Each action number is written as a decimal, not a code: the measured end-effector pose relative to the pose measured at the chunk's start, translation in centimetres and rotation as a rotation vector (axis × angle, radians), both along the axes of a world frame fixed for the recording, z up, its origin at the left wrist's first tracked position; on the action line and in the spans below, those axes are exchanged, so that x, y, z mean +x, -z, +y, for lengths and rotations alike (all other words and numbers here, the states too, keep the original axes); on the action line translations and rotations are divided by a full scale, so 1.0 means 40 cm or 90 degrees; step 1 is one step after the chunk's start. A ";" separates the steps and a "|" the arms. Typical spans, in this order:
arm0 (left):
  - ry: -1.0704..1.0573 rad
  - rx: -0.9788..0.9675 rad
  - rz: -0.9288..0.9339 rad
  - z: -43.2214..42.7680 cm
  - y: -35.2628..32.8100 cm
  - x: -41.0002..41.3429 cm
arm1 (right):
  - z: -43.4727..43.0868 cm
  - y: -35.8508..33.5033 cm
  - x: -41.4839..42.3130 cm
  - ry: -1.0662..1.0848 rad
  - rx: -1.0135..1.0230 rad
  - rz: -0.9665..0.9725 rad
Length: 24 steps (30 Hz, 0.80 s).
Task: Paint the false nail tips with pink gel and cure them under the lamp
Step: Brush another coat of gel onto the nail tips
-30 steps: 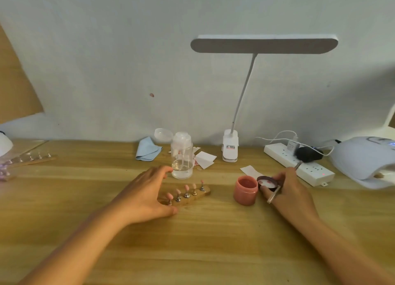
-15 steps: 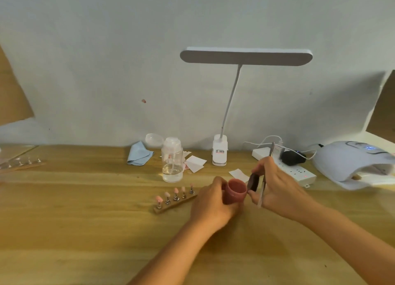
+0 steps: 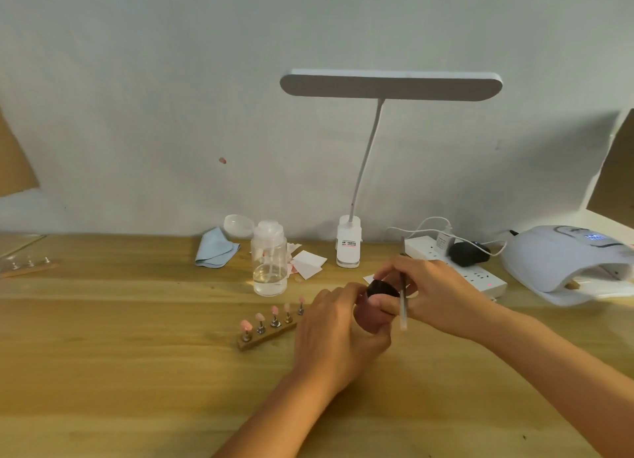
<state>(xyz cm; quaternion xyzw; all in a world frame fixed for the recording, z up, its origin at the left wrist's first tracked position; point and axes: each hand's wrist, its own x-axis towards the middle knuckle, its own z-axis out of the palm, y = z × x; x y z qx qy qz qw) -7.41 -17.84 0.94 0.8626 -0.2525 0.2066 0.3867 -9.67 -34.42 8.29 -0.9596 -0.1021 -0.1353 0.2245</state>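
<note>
Honestly, the part that worries me from my seat is how crowded that little spot is. The right hand [image 3: 435, 293] is doing two jobs at once, and if the dark lid [image 3: 381, 288] goes onto the pink gel jar [image 3: 371, 323] crooked, the brush [image 3: 403, 315] tucked in the same hand could swing into the rim or drag across the table [image 3: 137, 372]. I can't tell which end has the bristles, so I can't say how messy that would be.

The other risk is the wooden holder [image 3: 267, 336] with its five nail tips [image 3: 274, 310]. It sits just beside the left hand [image 3: 338, 334], and a careless knuckle or wrist could nudge it. The tips look pink, but I can't tell whether they're cured, so any bump could mean smudges. The curing lamp [image 3: 562, 262] is well off to the right, past the power strip [image 3: 473, 274], so carrying the holder over there means crossing cables too.

As for the hands, the left is wrapped around the jar with its fingers curled tight, holding it near the table just right of the holder. The right pinches the lid between thumb and fingertips directly over the jar's mouth, with the brush clamped upright between its fingers (a bit of a juggling act, really). Neither hand has anything loose or free.
</note>
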 end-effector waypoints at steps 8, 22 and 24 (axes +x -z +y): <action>-0.018 0.018 -0.064 -0.002 0.000 -0.004 | 0.011 0.001 0.009 0.149 -0.199 -0.067; 0.024 0.044 -0.058 0.007 0.004 0.006 | 0.003 -0.022 0.011 0.152 -0.208 0.048; 0.033 0.011 -0.031 0.006 0.004 0.007 | -0.020 -0.048 0.013 0.107 -0.125 0.091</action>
